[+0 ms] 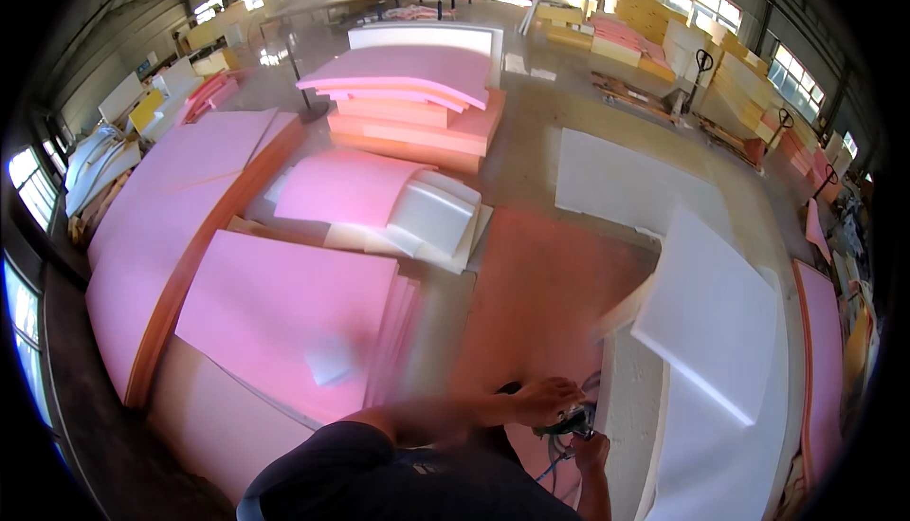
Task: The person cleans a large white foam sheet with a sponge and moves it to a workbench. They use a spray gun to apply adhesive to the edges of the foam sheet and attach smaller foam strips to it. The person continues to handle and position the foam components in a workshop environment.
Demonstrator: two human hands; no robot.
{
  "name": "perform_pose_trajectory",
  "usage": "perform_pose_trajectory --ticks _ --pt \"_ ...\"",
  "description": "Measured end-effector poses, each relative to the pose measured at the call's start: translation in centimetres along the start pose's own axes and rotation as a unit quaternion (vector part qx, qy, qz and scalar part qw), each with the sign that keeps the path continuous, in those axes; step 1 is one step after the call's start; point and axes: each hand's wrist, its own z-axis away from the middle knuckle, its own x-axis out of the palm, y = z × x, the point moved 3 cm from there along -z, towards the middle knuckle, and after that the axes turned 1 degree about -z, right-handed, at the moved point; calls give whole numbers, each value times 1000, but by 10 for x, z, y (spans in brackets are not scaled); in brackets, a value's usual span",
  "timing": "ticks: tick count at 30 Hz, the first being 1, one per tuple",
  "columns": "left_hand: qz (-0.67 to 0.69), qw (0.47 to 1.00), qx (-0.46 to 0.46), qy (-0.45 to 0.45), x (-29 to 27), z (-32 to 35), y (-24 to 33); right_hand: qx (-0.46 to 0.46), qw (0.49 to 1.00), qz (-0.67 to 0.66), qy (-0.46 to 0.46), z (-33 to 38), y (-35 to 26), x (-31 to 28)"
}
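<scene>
Near the lower edge, the left hand (pixel 542 398) rests over a small dark tool (pixel 574 419), apparently a hose-fed spray gun, though blur makes that uncertain. The right hand (pixel 592 447) closes its grip on the tool from below. Just to the right, a white foam slab (pixel 706 317) lies tilted on a white foam block (pixel 633 417), not yet settled flat. An orange foam sheet (pixel 545 284) lies bare alongside. Soft, square-cut pink foam sheets (pixel 284 308) are stacked to the left.
</scene>
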Motion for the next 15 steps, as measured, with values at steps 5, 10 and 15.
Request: perform_pose_trajectory --ticks 5,10,15 --pt "-107 988 13 -110 -4 -57 -76 -61 991 78 -88 -99 -67 22" --pt "-1 987 81 -138 -7 -132 -119 -240 959 152 21 -166 -66 9" --pt "22 978 114 -170 -42 -173 -155 -129 982 -119 -77 -240 -140 -9"
